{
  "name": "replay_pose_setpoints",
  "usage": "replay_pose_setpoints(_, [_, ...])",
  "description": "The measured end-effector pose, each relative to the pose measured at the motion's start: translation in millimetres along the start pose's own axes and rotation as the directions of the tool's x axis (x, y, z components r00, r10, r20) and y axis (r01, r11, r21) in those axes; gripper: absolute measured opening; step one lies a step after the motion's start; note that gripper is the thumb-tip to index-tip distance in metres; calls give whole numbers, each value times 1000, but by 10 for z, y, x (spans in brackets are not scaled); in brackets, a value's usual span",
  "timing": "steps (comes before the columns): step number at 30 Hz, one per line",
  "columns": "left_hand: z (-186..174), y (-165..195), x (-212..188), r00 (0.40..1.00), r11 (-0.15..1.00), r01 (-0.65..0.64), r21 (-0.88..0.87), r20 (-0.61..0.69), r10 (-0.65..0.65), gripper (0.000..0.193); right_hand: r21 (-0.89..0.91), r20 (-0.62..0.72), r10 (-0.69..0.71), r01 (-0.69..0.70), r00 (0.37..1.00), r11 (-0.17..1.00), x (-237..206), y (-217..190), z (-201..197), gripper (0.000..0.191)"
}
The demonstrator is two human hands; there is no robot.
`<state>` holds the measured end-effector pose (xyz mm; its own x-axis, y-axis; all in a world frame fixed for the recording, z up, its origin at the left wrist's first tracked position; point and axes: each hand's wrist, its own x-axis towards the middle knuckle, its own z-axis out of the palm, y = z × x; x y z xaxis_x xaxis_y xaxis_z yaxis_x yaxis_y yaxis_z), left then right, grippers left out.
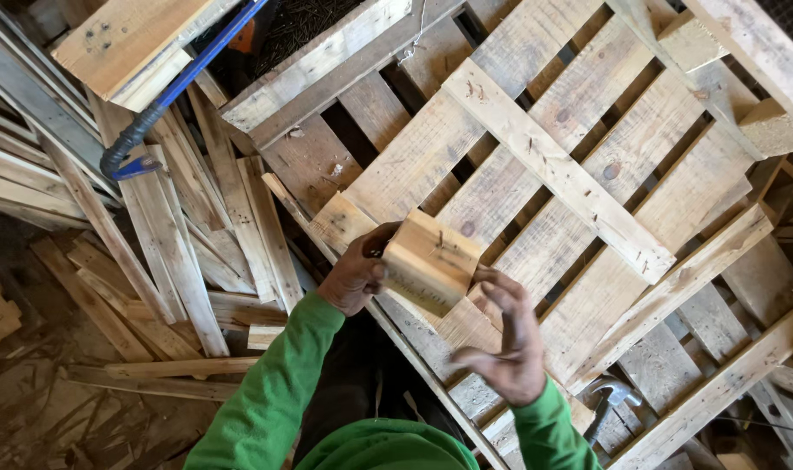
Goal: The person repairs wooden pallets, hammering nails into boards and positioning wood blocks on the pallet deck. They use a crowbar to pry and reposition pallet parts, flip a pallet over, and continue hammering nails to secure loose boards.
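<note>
Over a slatted wooden pallet (579, 165), near the middle of the view, a person in green sleeves holds up a small wood block (431, 261). No bins or boxes show; the only thing close to a container is the dark gap behind the pallet's top edge, and what fills it is too dim to tell. Left hand (357, 274) grips the block's left side, thumb and fingers wrapped onto its edge. Right hand (505, 344) sits just below and right of the block, fingers spread and half curled, the fingertips touching or almost touching its lower right corner; I cannot tell which. Small dark marks, perhaps nails, dot the block's face. It hangs above the pallet's lower left corner, clear of the boards beneath. Left of the pallet lies a loose heap of planks (179, 244), crossing one another on the floor. A blue bar (174, 91) with a dark hooked end rests slanted across that heap, well apart from both hands. Above it a pale board (122, 39) juts in from the top left. Near the bottom right, a hammer (610, 396) with a shiny head lies among the pallet slats, near the right wrist but apart from it.
</note>
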<state>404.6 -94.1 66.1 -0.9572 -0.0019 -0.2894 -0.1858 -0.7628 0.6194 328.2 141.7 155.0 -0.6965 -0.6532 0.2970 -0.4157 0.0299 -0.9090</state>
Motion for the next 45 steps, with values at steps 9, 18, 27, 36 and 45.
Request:
replay_pose_setpoints(9, [93, 59, -38, 988, 948, -112, 298, 136, 74, 109, -143, 596, 613, -683, 518, 716, 605, 589, -493, 82])
replay_pose_setpoints(18, [-189, -124, -90, 879, 912, -301, 279, -291, 379, 83, 262, 606, 548, -796, 576, 546, 926, 931, -142, 76])
replay_pose_setpoints(27, [-695, -727, -144, 468, 956, -133, 260, -834, 292, 48, 155, 361, 559, -639, 746, 753, 1641, 1754, 616, 49])
replay_pose_setpoints(36, [-489, -481, -89, 529, 984, -127, 128, -830, 176, 40, -53, 543, 671, -777, 505, 628, 1716, 2113, 1091, 50])
replay_pose_setpoints(45, [-538, -115, -85, 451, 994, 22, 109, -888, 87, 64, -148, 607, 683, -788, 405, 598, 1745, 2030, 1218, 53])
